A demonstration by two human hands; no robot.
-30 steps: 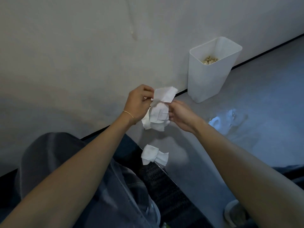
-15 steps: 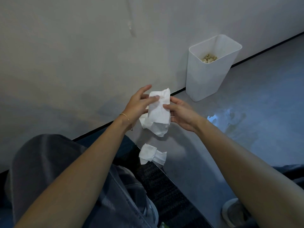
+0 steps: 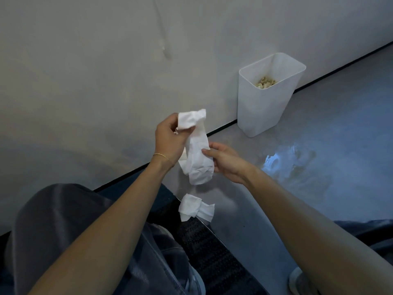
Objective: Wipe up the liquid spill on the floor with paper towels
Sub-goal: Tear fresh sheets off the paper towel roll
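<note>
Though crumpled, paper towel [image 3: 194, 143] long, white

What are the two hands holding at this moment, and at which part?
One paper towel, hanging long. The left hand grips its crumpled top end; the right hand pinches its right edge, around the middle.

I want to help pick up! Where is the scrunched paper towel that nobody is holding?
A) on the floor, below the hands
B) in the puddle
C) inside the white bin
A: the scrunched paper towel lies on the floor below the left hand and right hand, which hold a second paper towel. It is apart from the puddle and the white bin.
</note>
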